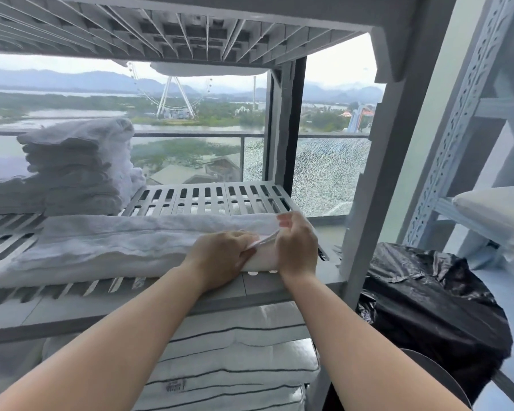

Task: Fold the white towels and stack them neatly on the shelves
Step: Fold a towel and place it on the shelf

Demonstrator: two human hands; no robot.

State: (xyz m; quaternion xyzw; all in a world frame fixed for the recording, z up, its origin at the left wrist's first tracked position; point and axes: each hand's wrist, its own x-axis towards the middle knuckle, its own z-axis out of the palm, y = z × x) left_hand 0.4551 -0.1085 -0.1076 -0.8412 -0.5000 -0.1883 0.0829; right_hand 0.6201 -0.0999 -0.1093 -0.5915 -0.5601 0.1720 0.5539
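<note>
Long folded towel [107,250] on shelf [208,200]; left hand [220,258], right hand [298,247] both pinching its right end. Square corners first, then fold toward 9 o'clock. Finished stack [77,167] at 10 o'clock.

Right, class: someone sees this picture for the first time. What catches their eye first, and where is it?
Front and centre, the left hand and right hand grip the right end of a long white towel lying on the slatted shelf. A stack of folded towels sits back left, and a Ferris wheel shows through the window behind.
</note>
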